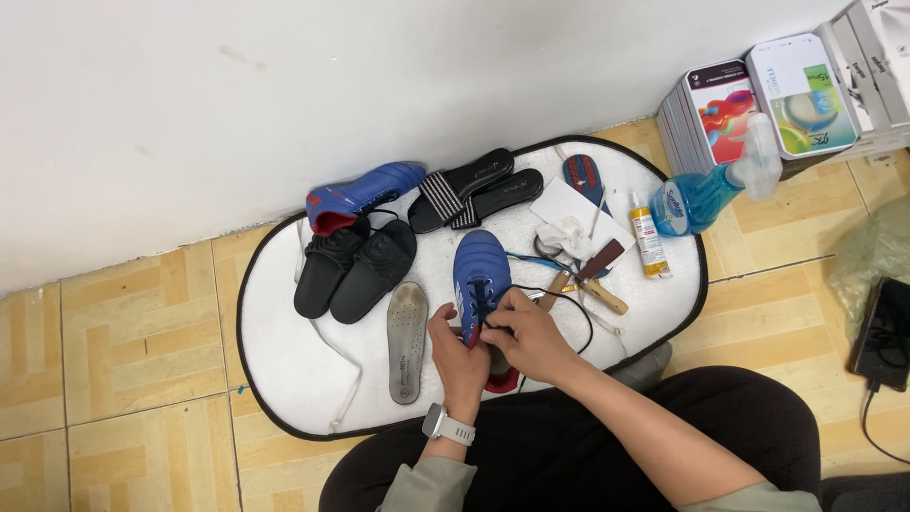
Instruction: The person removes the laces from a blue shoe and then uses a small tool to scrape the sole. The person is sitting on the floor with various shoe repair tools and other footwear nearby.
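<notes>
Blue shoe (480, 270) sits between two hands on a white mat (284, 370).

Left hand (458, 353) is curled shut on the near end of the blue shoe, and a white watch (445, 426) is on its wrist. Right hand (527, 334) is touching the shoe too, and its fingers pinch the black lace (569, 301) by the shoe's middle. Just left of the left hand lies a grey insole (408, 339). Past it, farther from the person, sit two black shoes (355, 268) and another blue shoe (365, 192). Beyond the right hand are wooden-handled tools (592, 280), a small glue bottle (649, 242) and a blue spray bottle (706, 194).
</notes>
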